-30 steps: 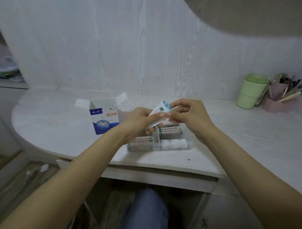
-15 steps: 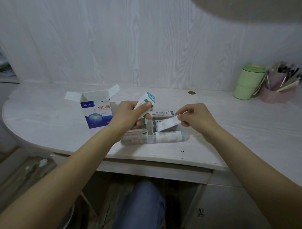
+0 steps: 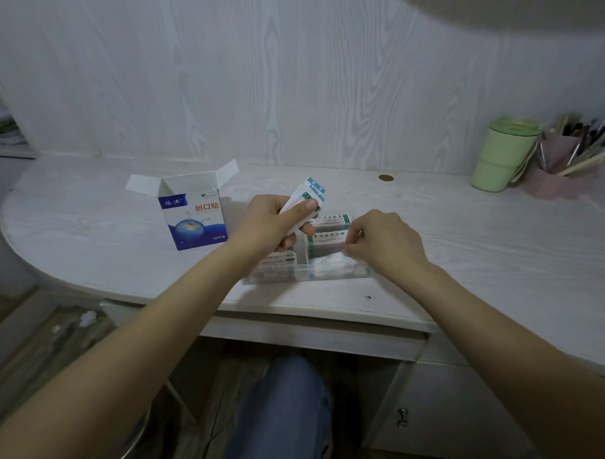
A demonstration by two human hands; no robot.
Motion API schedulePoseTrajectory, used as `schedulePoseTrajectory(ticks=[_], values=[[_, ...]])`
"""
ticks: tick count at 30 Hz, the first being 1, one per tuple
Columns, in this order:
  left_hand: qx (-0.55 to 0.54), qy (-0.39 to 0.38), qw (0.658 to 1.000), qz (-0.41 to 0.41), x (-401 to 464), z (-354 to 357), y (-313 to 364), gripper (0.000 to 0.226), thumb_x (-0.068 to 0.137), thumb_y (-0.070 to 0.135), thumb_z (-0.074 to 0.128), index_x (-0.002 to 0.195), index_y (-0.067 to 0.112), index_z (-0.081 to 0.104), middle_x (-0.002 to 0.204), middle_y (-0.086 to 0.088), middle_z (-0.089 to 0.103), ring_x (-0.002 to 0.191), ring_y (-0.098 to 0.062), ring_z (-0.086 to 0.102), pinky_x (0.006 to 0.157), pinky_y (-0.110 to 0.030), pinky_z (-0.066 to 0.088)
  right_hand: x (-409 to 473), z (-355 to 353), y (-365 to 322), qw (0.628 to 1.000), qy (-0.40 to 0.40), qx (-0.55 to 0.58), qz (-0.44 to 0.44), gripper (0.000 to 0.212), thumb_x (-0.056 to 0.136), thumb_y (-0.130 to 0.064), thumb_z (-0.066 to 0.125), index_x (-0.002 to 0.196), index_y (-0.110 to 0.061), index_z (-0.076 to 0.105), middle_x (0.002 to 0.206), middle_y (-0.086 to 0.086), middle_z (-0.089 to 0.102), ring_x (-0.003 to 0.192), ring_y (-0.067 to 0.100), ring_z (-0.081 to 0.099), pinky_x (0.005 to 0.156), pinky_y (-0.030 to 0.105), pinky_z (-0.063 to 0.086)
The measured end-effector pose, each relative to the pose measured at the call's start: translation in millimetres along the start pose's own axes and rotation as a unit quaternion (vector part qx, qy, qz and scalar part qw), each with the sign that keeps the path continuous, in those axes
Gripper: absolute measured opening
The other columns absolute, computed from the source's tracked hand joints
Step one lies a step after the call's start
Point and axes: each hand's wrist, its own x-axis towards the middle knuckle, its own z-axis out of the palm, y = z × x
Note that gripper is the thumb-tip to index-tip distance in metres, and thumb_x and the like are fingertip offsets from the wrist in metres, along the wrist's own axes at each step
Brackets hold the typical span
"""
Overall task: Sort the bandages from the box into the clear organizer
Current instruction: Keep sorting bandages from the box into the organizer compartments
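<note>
now, left hand (image 3: 271, 223): fingers and thumb curled round a small stack of bandages (image 3: 305, 198), held above the clear organizer (image 3: 306, 275)
right hand (image 3: 385, 242): fingertips pinch one bandage (image 3: 329, 261) low over the organizer's near right compartment
box (image 3: 192, 216): upright, flaps open, left of the organizer on the desk (image 3: 466, 244)

Open blue-white box (image 3: 195, 219) stands upright left of the clear organizer (image 3: 304, 275), whose compartments hold wrapped bandages (image 3: 331, 264).
</note>
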Motion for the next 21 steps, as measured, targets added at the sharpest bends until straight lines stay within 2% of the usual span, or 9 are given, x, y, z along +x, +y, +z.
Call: schedulePoseTrajectory(ticks=[3, 7, 16, 18, 19, 21], values=[[-0.002, -0.004, 1.0, 0.0, 0.7, 0.2, -0.5, 0.021, 0.093, 0.032, 0.055, 0.093, 0.014, 0.065, 0.064, 0.006, 0.068, 0.038, -0.003, 0.042, 0.041, -0.013, 0.038, -1.2, -1.6, -2.7, 0.999, -0.007, -0.035, -0.011, 0.003, 0.083, -0.022, 0.068, 0.081, -0.023, 0.068, 0.084, -0.001, 0.069, 0.078, 0.02, 0.062, 0.057, 0.025, 0.036], [-0.003, -0.012, 1.0, 0.001, 0.4, 1.5, -0.4, 0.019, 0.093, 0.033, 0.055, 0.092, 0.016, 0.065, 0.063, 0.007, 0.068, 0.038, -0.003, 0.042, 0.042, -0.014, 0.038, -1.4, -2.1, -3.3, 0.997, -0.015, -0.072, -0.03, 0.011, 0.082, -0.019, 0.069, 0.074, -0.025, 0.064, 0.083, 0.0, 0.068, 0.077, 0.02, 0.059, 0.06, 0.026, 0.036], [-0.003, -0.012, 1.0, -0.003, -0.6, 2.1, 0.8, 0.017, 0.093, 0.033, 0.055, 0.092, 0.018, 0.064, 0.064, 0.006, 0.068, 0.039, -0.003, 0.043, 0.043, -0.014, 0.039, 2.9, -5.1, -3.0, 0.997, -0.037, -0.041, -0.045, 0.003, 0.083, -0.022, 0.068, 0.081, -0.022, 0.07, 0.085, -0.001, 0.069, 0.079, 0.017, 0.062, 0.061, 0.026, 0.04], [-0.006, -0.018, 1.0, -0.001, -0.9, 0.3, 0.8, 0.016, 0.092, 0.031, 0.057, 0.094, 0.017, 0.064, 0.068, 0.004, 0.069, 0.039, -0.003, 0.042, 0.043, -0.014, 0.038, 5.4, -9.8, -2.9, 0.998, -0.005, 0.048, -0.044, 0.011, 0.088, -0.024, 0.063, 0.08, -0.021, 0.069, 0.082, -0.005, 0.068, 0.072, 0.006, 0.059, 0.059, 0.025, 0.042], [-0.008, -0.025, 1.0, 0.002, -1.3, -0.7, 0.9, 0.015, 0.092, 0.029, 0.058, 0.094, 0.016, 0.064, 0.069, 0.003, 0.069, 0.039, -0.004, 0.042, 0.042, -0.014, 0.037, 6.1, -13.8, -3.9, 0.99, 0.015, 0.132, -0.043, 0.015, 0.09, -0.028, 0.061, 0.08, -0.021, 0.069, 0.079, -0.007, 0.067, 0.065, -0.001, 0.056, 0.057, 0.021, 0.04], [-0.005, -0.041, 0.999, 0.003, -2.8, -2.2, 1.8, 0.013, 0.089, 0.027, 0.061, 0.094, 0.015, 0.065, 0.068, 0.002, 0.069, 0.039, -0.004, 0.041, 0.041, -0.014, 0.036, 5.4, -24.4, -8.7, 0.947, 0.023, 0.317, -0.037, 0.02, 0.092, -0.034, 0.058, 0.084, -0.021, 0.071, 0.077, -0.006, 0.068, 0.055, -0.002, 0.051, 0.052, 0.014, 0.036]])
